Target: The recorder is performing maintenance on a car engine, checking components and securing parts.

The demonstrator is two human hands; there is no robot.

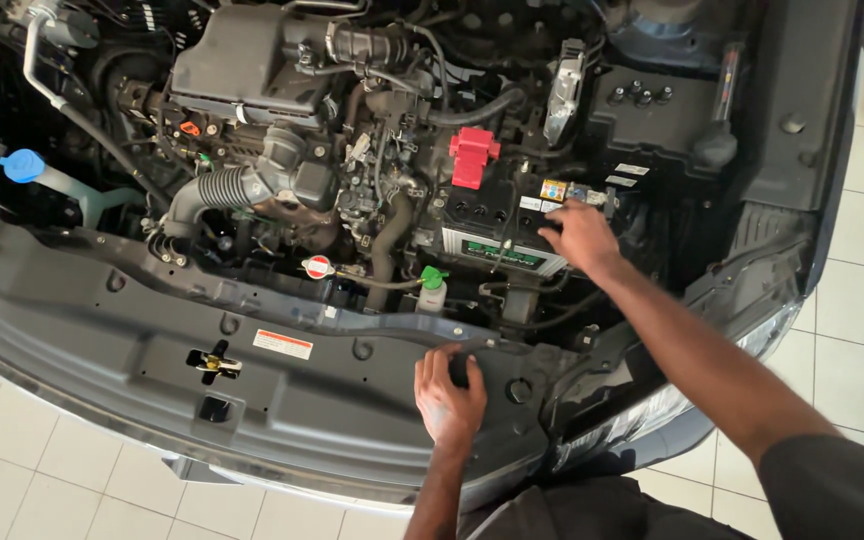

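I look down into an open car engine bay. My right hand [580,235] reaches over the black battery [497,215], fingers spread on its top near the right corner, by the stickers. A red terminal cover [473,156] stands at the battery's far left. My left hand [449,394] rests on the grey front panel [152,330], fingers curled over its upper edge, holding nothing loose.
A black air box [242,60] and ribbed intake hose [227,187] fill the middle. A blue reservoir cap [22,165] sits far left, a red-and-white cap [318,267] and a green-capped bottle [433,288] near the front. The hood latch [214,362] is in the panel. Pale floor tiles [857,330] surround the car.
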